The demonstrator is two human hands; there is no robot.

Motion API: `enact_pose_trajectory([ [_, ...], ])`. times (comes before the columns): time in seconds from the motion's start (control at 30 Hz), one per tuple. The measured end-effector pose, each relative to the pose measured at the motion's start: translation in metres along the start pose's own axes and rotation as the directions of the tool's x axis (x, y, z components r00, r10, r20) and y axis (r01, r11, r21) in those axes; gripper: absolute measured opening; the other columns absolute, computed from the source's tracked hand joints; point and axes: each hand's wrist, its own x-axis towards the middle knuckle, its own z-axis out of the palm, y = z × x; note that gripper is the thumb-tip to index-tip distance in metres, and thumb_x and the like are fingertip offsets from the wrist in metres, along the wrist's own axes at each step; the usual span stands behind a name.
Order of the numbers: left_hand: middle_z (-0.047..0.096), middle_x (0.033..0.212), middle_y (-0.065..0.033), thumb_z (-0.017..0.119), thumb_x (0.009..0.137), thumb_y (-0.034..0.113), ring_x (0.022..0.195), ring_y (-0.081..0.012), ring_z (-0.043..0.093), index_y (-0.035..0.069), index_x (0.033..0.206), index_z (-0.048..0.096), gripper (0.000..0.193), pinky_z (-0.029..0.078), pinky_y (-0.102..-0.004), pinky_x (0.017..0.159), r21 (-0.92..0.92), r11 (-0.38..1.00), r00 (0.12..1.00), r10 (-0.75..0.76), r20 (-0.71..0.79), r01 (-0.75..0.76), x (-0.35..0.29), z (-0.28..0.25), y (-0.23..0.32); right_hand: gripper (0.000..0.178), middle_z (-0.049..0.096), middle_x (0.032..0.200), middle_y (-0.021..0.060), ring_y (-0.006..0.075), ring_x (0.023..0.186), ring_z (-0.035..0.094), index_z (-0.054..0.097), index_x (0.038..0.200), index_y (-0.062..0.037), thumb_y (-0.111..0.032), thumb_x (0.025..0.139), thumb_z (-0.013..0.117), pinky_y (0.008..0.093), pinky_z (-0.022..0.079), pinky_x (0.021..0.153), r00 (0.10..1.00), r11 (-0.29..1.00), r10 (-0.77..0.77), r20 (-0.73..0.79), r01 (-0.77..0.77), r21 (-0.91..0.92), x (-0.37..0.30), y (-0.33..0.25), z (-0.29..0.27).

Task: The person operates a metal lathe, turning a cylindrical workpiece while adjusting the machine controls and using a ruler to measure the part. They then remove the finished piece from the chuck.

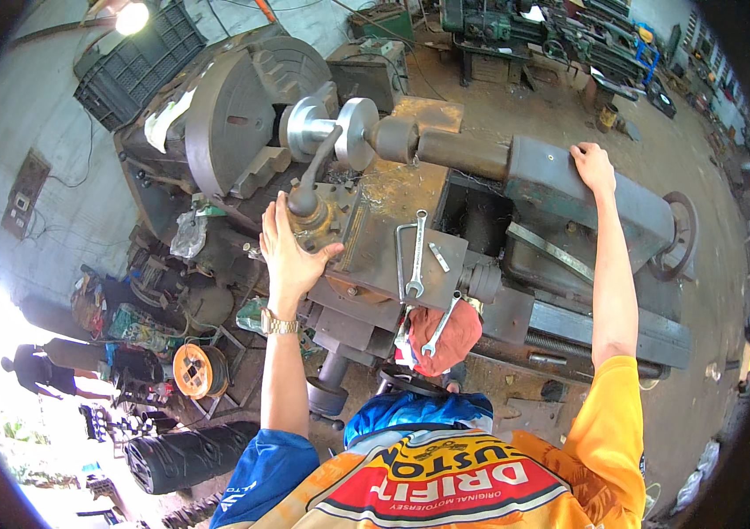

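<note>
My left hand [290, 257] lies against the near left side of a lathe's tool post [322, 220], fingers stretched and thumb spread wide. A curved clamping lever [315, 172] rises from the post. My right hand [594, 167] rests on top of the grey-green tailstock [586, 181], fingers slightly bent and nothing held. Between the big round chuck [230, 128] and the tailstock quill [463, 152] sits a shiny spool-shaped metal workpiece [356, 132]. On the carriage lie a combination wrench [418, 251], an L-shaped hex key [399, 256] and a small metal bit [438, 257].
A second wrench [441, 324] lies on a red cloth [459, 339] at the carriage's near edge. The tailstock handwheel [682, 236] sticks out at right. An orange cable reel [200, 370] stands lower left. Other machines [498, 40] fill the back.
</note>
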Motion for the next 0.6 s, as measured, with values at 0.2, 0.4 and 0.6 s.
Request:
enact_pose_trajectory([
  [0.2, 0.041, 0.15, -0.0253, 0.091, 0.065, 0.042, 0.141, -0.0437, 0.033, 0.011, 0.162, 0.012, 0.129, 0.023, -0.0558, 0.118, 0.084, 0.996, 0.999, -0.017, -0.027, 0.019, -0.003, 0.02, 0.008, 0.041, 0.07, 0.114, 0.0235, 0.0429, 0.11, 0.065, 0.074, 0.117, -0.0127, -0.042, 0.092, 0.059, 0.0499, 0.051, 0.095, 1.0, 1.0, -0.016, -0.02, 0.016, 0.013, 0.003, 0.002, 0.002],
  [0.4, 0.045, 0.144, -0.0228, 0.091, 0.063, 0.036, 0.132, -0.0412, 0.04, 0.01, 0.161, 0.014, 0.127, 0.025, -0.0561, 0.114, -0.031, 0.999, 0.999, 0.034, -0.019, -0.035, 0.0, 0.022, -0.004, 0.042, 0.07, 0.117, 0.0216, 0.0411, 0.111, 0.065, 0.074, 0.117, -0.013, -0.043, 0.091, 0.058, 0.0484, 0.051, 0.097, 1.0, 1.0, -0.008, 0.006, 0.008, 0.005, 0.006, 0.004, 0.002],
  [0.6, 0.046, 0.143, -0.021, 0.091, 0.062, 0.029, 0.129, -0.0402, 0.042, 0.01, 0.161, 0.017, 0.125, 0.026, -0.0555, 0.113, -0.07, 0.996, 0.998, 0.046, -0.031, -0.048, 0.0, 0.023, -0.003, 0.043, 0.07, 0.119, 0.0208, 0.0402, 0.111, 0.066, 0.074, 0.118, -0.0128, -0.042, 0.091, 0.058, 0.0476, 0.051, 0.097, 1.0, 1.0, 0.015, -0.002, -0.015, 0.012, 0.004, 0.002, 0.0],
])
